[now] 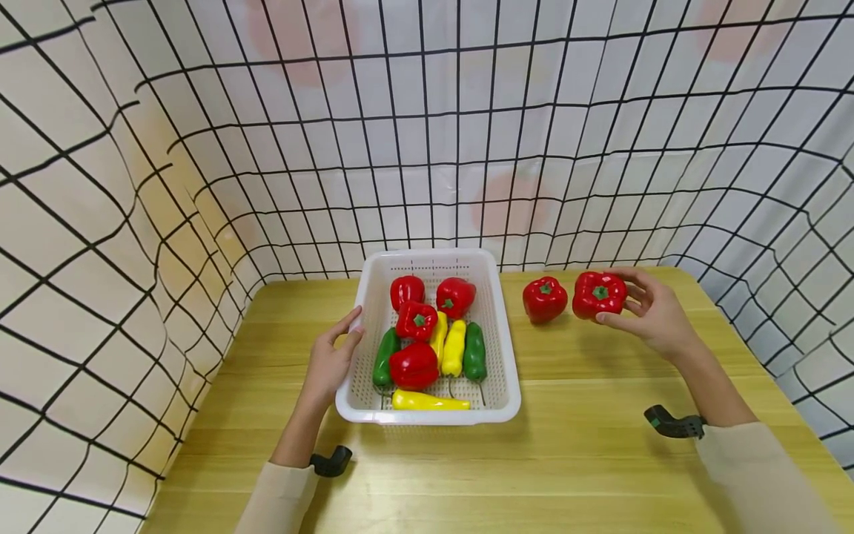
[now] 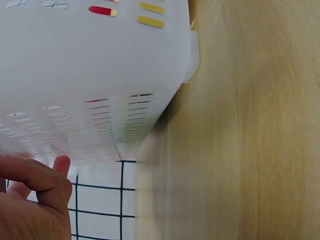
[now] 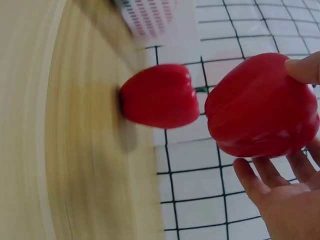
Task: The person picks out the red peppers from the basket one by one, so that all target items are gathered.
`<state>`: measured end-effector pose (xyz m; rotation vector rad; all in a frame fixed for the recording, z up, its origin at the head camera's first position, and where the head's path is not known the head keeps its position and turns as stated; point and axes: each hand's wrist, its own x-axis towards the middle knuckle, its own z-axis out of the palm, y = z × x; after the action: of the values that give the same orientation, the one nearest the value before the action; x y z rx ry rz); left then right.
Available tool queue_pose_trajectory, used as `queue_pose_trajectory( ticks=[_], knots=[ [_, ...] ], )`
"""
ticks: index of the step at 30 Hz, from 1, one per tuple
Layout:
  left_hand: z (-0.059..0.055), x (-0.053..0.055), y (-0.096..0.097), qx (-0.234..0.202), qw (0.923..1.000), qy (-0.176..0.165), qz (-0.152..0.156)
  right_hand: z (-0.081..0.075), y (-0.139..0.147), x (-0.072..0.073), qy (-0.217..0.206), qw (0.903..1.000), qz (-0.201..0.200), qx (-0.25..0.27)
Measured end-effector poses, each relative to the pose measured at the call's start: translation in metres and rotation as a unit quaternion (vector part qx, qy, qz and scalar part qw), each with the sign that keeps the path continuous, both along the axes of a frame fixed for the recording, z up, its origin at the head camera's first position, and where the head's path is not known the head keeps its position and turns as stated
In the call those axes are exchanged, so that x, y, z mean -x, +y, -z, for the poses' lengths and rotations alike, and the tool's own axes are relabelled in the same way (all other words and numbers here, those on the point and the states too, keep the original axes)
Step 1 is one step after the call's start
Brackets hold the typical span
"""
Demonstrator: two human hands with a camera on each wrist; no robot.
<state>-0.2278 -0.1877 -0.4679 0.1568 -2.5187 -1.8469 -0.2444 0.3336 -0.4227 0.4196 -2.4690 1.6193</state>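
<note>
My right hand (image 1: 657, 315) holds a red bell pepper (image 1: 599, 294) between thumb and fingers, its green stem facing the head camera. In the right wrist view this bell pepper (image 3: 262, 107) appears raised off the table. Just left of it, a second red bell pepper (image 1: 545, 300) stands on the table. With my left hand (image 1: 331, 361) I grip the left rim of a white plastic basket (image 1: 508, 363). Inside lie several red bell peppers (image 1: 414, 365), long yellow peppers (image 1: 430, 401) and two green peppers (image 1: 474, 352). The left wrist view shows bent fingers (image 2: 45, 182) beside the slotted basket wall (image 2: 90, 60).
The wooden table (image 1: 574, 460) runs beneath everything. A white cloth with a black grid (image 1: 460, 148) encloses the back and both sides, close behind the basket and the loose bell pepper. Black wrist cameras (image 1: 674, 423) are strapped to both wrists.
</note>
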Motion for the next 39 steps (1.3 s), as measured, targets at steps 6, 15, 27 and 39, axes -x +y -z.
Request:
queue_pose_trajectory(
  ticks=[6,15,27,39],
  knots=[
    [0.0,0.0,-0.001,0.003,1.0,0.002,-0.003,0.01,0.011,0.009,-0.001,0.9992,0.024,-0.03],
    [0.001,0.0,-0.001,0.006,1.0,-0.005,0.0,0.029,0.022,0.023,-0.035,0.9986,0.035,-0.017],
    [0.002,0.001,0.001,0.005,1.0,0.001,-0.001,0.064,0.033,0.041,-0.089,0.9935,0.06,-0.038],
    [0.001,0.0,0.001,0.002,1.0,-0.002,-0.006,0.073,0.029,0.053,-0.077,0.994,0.043,-0.065]
  ],
)
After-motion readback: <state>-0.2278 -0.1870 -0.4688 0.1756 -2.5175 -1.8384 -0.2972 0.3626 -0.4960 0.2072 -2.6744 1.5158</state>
